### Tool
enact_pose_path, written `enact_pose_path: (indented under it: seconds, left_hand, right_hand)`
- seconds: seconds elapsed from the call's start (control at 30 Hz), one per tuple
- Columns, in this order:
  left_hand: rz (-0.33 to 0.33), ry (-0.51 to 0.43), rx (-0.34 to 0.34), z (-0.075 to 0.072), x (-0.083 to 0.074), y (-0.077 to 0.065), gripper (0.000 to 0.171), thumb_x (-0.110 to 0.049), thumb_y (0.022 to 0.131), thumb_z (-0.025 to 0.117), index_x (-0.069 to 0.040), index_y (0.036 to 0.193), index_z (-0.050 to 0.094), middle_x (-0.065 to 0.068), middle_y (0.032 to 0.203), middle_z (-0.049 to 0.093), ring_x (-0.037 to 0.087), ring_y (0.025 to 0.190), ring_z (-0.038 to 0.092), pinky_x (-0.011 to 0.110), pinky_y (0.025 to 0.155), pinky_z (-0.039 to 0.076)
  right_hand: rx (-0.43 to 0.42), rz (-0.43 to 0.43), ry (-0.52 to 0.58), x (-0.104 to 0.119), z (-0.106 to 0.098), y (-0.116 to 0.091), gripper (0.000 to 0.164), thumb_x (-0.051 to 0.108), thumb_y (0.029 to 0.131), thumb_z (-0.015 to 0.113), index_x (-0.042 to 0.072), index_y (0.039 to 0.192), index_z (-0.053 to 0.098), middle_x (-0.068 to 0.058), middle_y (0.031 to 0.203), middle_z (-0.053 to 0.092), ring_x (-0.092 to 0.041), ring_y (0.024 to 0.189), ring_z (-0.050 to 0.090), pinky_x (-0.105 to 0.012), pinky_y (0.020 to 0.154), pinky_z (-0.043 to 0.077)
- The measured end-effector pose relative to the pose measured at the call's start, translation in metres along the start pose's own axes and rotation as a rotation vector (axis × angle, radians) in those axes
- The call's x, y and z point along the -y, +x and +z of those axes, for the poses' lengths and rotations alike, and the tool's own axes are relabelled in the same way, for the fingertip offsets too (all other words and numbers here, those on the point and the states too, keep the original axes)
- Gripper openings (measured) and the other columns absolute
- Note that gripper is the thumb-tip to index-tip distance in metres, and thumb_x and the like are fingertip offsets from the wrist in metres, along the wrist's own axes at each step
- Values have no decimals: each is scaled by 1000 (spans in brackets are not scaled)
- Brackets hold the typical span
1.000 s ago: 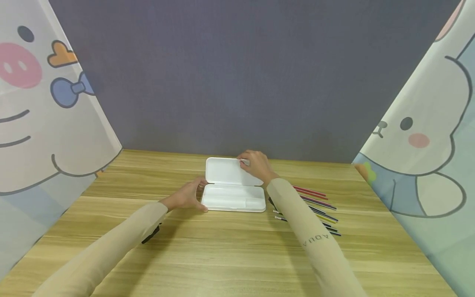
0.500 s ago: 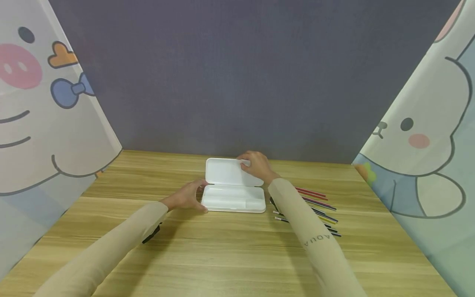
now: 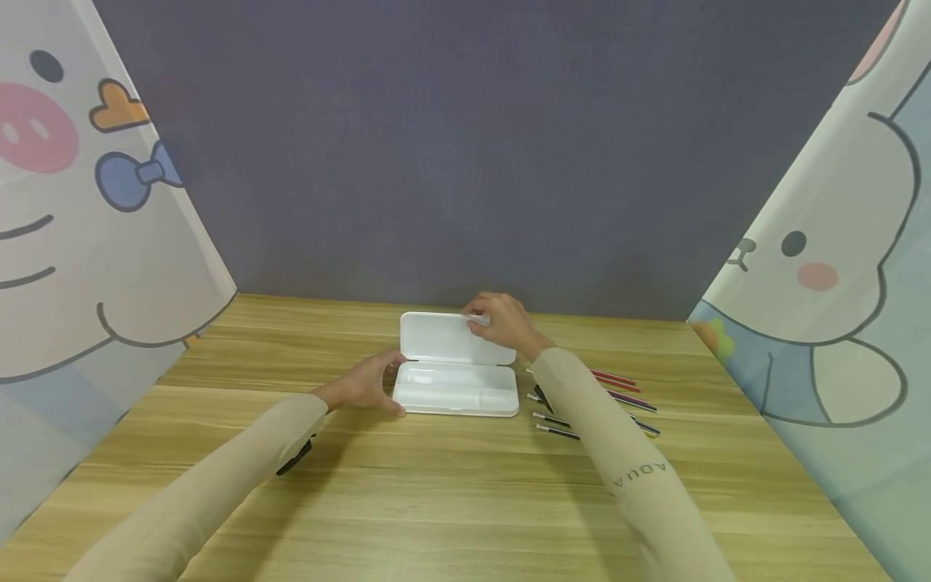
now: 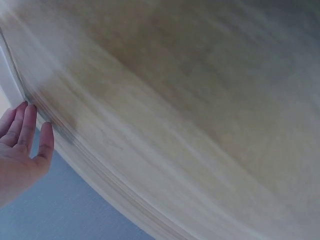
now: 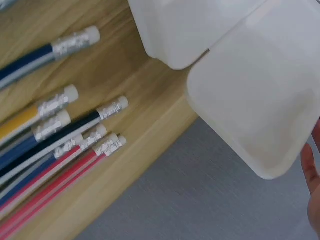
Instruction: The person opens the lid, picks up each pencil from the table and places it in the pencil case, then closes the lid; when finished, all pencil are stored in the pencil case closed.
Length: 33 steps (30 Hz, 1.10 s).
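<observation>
A white pencil case [image 3: 454, 396] lies opened out on the wooden table, its lid [image 3: 436, 335] raised at the back along the hinge. Inside the base a low divider marks off a smaller compartment on the right. My left hand [image 3: 364, 382] holds the case's left end, thumb at the front corner and fingers toward the hinge; the left wrist view shows its fingertips right at the white edge. With my right hand [image 3: 503, 323] I pinch the lid's far edge near its right corner. In the right wrist view only part of that hand [image 5: 314, 195] shows, beside the lid.
Several pencils [image 3: 556, 432] with white erasers and metal ferrules lie right of the case, partly under my right forearm. Red, blue, yellow and dark ones [image 5: 55, 165] show in the right wrist view. A grey panel [image 3: 465, 162] stands behind the table [image 3: 407, 501].
The lid's far edge sits slightly lower in the head view. My right forearm has shifted a little to the right, covering other parts of the pencils. My left hand keeps its place on the case.
</observation>
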<state>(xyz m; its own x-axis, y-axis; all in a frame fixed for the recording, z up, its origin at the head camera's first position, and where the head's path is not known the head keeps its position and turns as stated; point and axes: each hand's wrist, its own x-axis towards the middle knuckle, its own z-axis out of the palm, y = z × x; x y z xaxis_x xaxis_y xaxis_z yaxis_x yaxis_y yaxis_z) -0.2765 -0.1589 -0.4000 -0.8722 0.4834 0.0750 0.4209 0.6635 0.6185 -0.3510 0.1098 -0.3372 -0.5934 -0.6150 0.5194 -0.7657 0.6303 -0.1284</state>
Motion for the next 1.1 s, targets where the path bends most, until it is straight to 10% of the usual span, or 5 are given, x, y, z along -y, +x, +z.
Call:
enact_pose_path:
  seconds: [0.47, 1.1]
  left_hand:
    - [16, 31, 5, -1, 0, 1, 86, -25, 56, 86, 7, 123, 43, 21, 118, 55, 36, 109, 53, 48, 96, 43]
    - [18, 50, 11, 0, 2, 1, 86, -26, 55, 86, 6, 123, 44, 20, 118, 56, 35, 108, 54, 47, 96, 43]
  right_hand:
    - [35, -11, 60, -5, -38, -24, 18, 15, 78, 69, 7, 94, 69, -4, 90, 67, -20, 84, 62, -37, 74, 52]
    - [123, -16, 71, -18, -53, -106, 14, 6, 73, 71, 3, 87, 69, -8, 83, 68, -20, 73, 63, -31, 63, 52]
